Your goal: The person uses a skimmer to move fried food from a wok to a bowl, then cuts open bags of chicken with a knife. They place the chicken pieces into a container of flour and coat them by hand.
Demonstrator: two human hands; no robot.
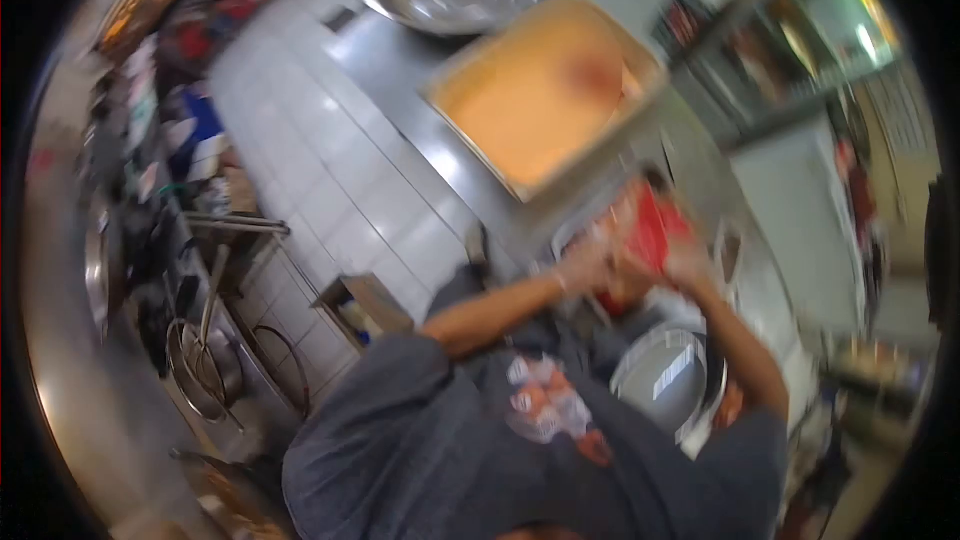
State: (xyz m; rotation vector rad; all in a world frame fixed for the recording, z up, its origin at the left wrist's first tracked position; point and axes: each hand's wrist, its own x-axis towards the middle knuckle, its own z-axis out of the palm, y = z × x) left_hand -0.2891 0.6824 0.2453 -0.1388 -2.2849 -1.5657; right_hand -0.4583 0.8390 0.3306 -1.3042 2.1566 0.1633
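Note:
Motion blur smears both hands at the counter in front of my body. My right hand point(688, 265) is closed on a bright red thing point(655, 230), too blurred to name. Close beside it is my left hand point(590, 265), its fingers too smeared to show what they hold, if anything. Reddish and pale items, also blurred, lie below and around the hands. A round container with a grey lid and a barcode label point(675, 375) is near my right forearm. Beyond the hands, a large rectangular tray point(478, 152) contains a smooth orange layer with a dark reddish patch.
A wide steel bowl point(400, 15) stands beyond the tray on the steel table point(400, 90). On the left are a tiled floor point(310, 150), an open cardboard box point(345, 292) and a pan point(178, 345). A glass-fronted cabinet point(790, 50) is at upper right.

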